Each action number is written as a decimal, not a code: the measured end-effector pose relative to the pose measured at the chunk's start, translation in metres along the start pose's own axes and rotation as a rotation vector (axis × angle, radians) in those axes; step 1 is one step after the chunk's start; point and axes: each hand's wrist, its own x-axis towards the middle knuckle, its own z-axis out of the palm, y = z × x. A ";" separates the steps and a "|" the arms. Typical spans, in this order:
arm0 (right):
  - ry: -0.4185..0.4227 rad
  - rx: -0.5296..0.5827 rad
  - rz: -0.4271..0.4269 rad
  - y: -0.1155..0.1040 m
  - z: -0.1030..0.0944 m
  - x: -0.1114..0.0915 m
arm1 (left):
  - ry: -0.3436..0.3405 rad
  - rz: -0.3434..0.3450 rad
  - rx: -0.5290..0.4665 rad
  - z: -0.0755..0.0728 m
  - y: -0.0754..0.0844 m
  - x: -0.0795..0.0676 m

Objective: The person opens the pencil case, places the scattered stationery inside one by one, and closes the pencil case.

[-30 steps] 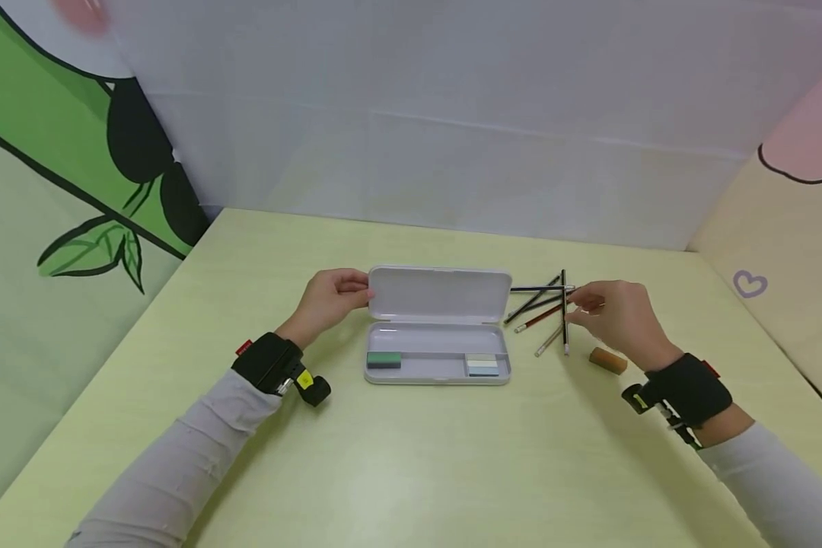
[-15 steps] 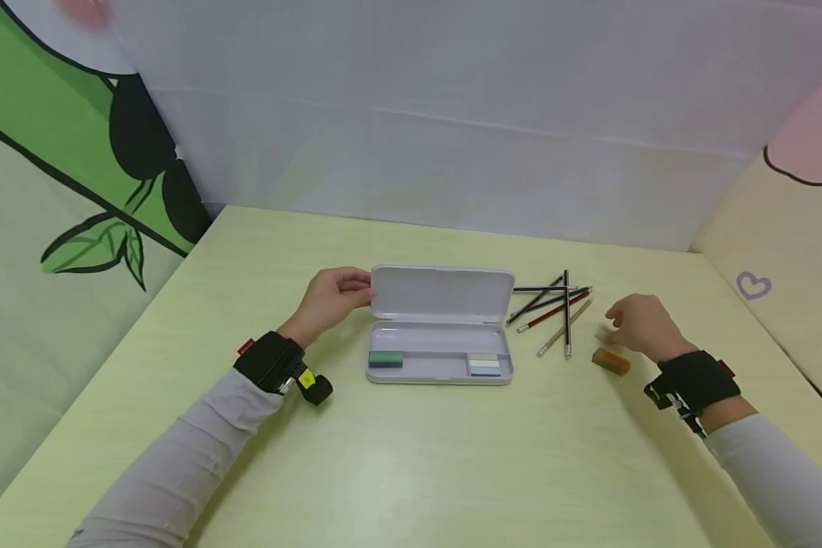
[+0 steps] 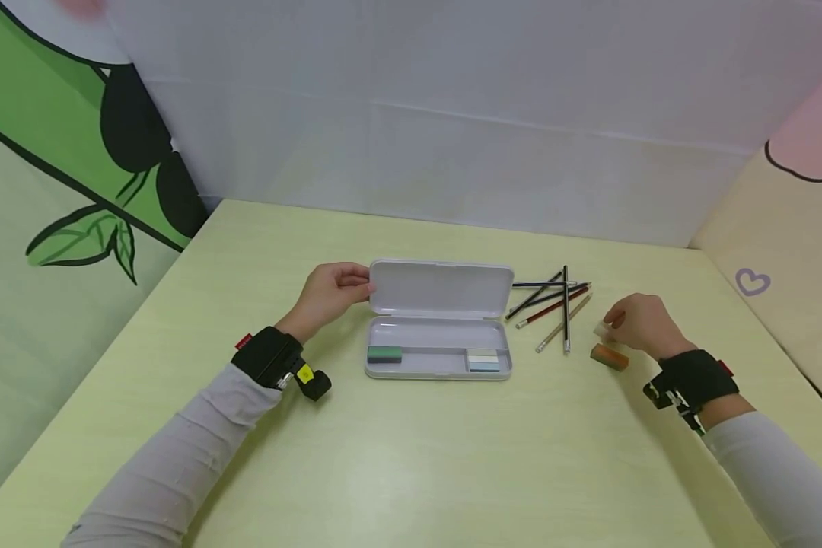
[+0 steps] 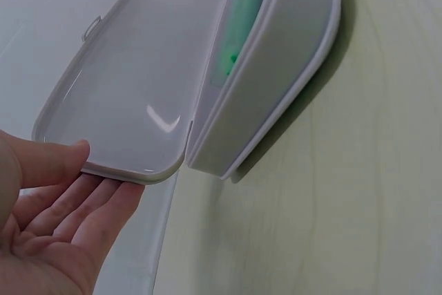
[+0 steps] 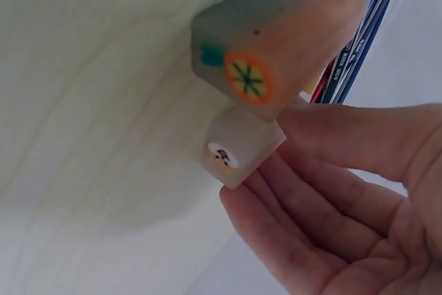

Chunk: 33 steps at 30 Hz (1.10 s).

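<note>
A white pencil case (image 3: 441, 331) stands open on the table with its lid (image 3: 441, 288) raised. My left hand (image 3: 330, 295) pinches the lid's left edge, thumb inside and fingers behind, as the left wrist view shows. Inside the case lie a green eraser (image 3: 384, 355) on the left and a white-and-blue block (image 3: 482, 360) on the right. My right hand (image 3: 642, 326) holds a small whitish eraser with a little printed picture (image 5: 238, 146) between thumb and fingers. Just beside it rests an orange-and-green eraser (image 3: 609, 357) with a fruit-slice print.
Several pencils (image 3: 553, 306) lie crossed in a loose pile right of the case, between it and my right hand. A pale wall (image 3: 452, 152) stands behind the table (image 3: 383, 464), and painted panels border both sides.
My right hand has left the pencils, moving right and slightly toward me, and now grips the small whitish eraser. My left hand stays on the lid.
</note>
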 end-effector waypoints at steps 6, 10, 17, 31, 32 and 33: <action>0.024 0.006 -0.068 0.001 -0.011 0.012 | 0.011 -0.013 0.008 0.000 0.003 0.004; 0.052 0.030 -0.118 -0.007 -0.021 0.021 | 0.023 -0.020 0.001 0.000 0.004 0.007; 0.054 0.081 -0.238 -0.035 -0.018 0.030 | 0.039 -0.033 0.001 0.001 0.007 0.011; 0.038 0.164 -0.432 -0.094 -0.008 0.046 | 0.069 -0.036 -0.008 0.011 0.010 0.018; 0.036 0.163 -0.447 -0.098 -0.007 0.046 | 0.070 -0.036 -0.009 0.012 0.011 0.019; 0.039 0.163 -0.465 -0.103 -0.005 0.047 | 0.069 -0.035 -0.010 0.013 0.011 0.019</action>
